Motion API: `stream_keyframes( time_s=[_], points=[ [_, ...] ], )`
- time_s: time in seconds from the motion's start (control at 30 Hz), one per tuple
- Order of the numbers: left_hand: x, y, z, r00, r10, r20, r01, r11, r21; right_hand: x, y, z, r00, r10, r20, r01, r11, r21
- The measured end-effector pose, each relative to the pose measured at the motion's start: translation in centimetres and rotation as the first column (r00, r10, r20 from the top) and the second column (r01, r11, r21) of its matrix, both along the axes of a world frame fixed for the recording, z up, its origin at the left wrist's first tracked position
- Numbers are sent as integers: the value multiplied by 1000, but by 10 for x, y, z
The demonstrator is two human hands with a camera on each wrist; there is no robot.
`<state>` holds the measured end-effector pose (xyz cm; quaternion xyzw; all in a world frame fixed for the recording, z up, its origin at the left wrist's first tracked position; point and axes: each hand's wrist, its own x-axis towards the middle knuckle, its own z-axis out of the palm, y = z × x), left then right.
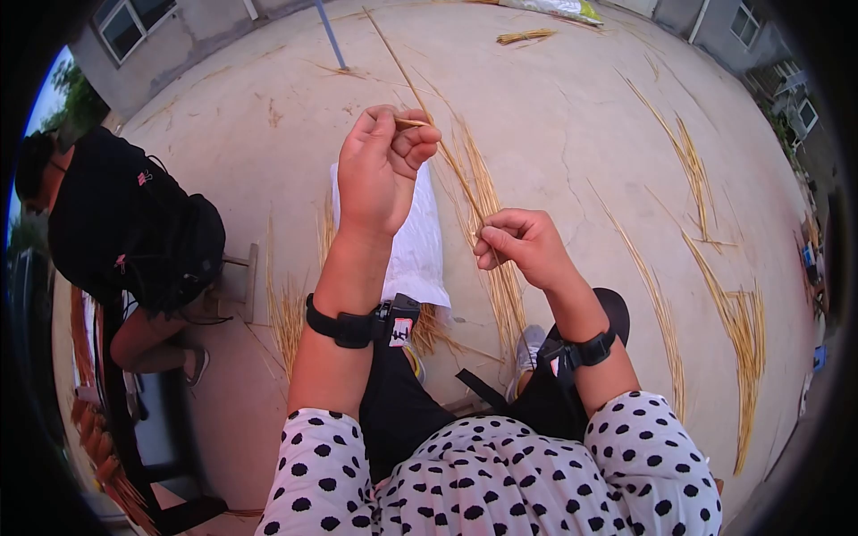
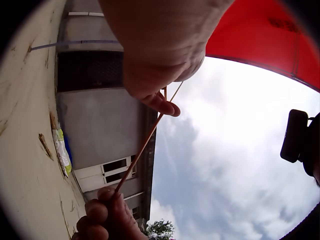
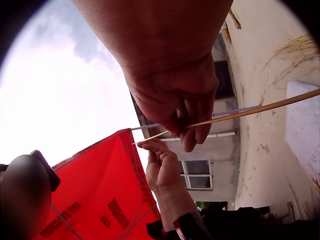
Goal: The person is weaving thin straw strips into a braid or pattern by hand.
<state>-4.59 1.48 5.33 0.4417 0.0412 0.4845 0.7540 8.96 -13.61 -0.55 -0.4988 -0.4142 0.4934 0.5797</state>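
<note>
A long, thin straw stalk (image 1: 461, 183) slants across the head view, past the left fingertips and down through the right hand. My left hand (image 1: 377, 170) is raised, pinching a short straw-coloured strip (image 1: 411, 122) between thumb and forefinger where it meets the stalk. Lower and to the right, my right hand (image 1: 529, 246) pinches the same stalk between thumb and curled fingers. The left wrist view has the stalk (image 2: 143, 145) stretched between both hands. In the right wrist view its thicker part (image 3: 260, 108) runs out from the right fingers to the frame edge.
Piles of straw stalks (image 1: 746, 330) lie on the concrete ground to the right, with another bundle (image 1: 487, 188) in front. A white sack (image 1: 416, 241) lies ahead of my feet. At left, a person in black (image 1: 134, 214) sits on a stool (image 1: 239, 279).
</note>
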Motion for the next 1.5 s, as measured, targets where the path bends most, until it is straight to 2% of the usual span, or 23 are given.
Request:
stream_keyframes(
  time_s=[0.07,0.17,0.4,0.47,0.5,0.57,0.6,0.67,0.77,0.9,0.97,1.0,1.07,1.1,1.17,1.4,1.5],
  points=[
    [-1,2,-5,998,-37,52,43,990,-133,0,1,0,999,-31,-16,31,999,26],
    [2,7,-9,998,-32,56,43,978,-203,1,1,-1,999,-45,-30,46,998,47],
    [7,7,-7,995,-80,62,88,985,-147,2,1,-1,995,-90,-32,91,995,29],
    [8,2,-4,989,-15,-148,19,1000,23,3,2,-3,992,-109,-64,111,993,36],
    [8,0,-4,989,-18,-149,22,1000,23,3,2,-4,992,-112,-64,114,993,35],
    [9,-3,-2,925,105,-365,-53,988,148,3,3,-5,991,-127,-36,128,991,35],
    [9,-5,0,925,103,-365,-52,988,147,3,3,-5,991,-128,-37,129,991,34],
    [9,-8,2,816,299,-495,-139,933,333,2,3,-5,989,-148,-9,148,988,33],
    [8,-5,-1,754,327,-570,-118,921,373,4,5,-7,987,-162,-13,162,986,36],
    [10,-5,-3,819,295,-493,-115,925,362,3,6,-7,984,-180,5,180,983,36],
    [11,-5,-2,836,212,-506,-92,963,252,3,6,-7,979,-197,42,195,980,45],
    [11,-6,-2,836,212,-506,-92,963,251,3,6,-6,980,-197,42,195,980,45],
    [14,-6,-5,893,79,-443,-46,995,84,3,5,-5,988,-153,35,151,988,45],
    [14,-5,-6,893,79,-443,-47,995,84,3,5,-4,988,-152,35,151,988,45],
    [14,-3,-9,920,-41,-390,39,999,-12,4,5,-4,994,-109,-25,111,992,65],
    [16,-7,-10,914,-32,-405,31,999,-8,5,3,-4,994,-110,5,110,991,74],
    [19,-10,-9,932,-30,-360,34,999,5,7,4,-7,991,-133,-1,133,988,74]
  ],
)
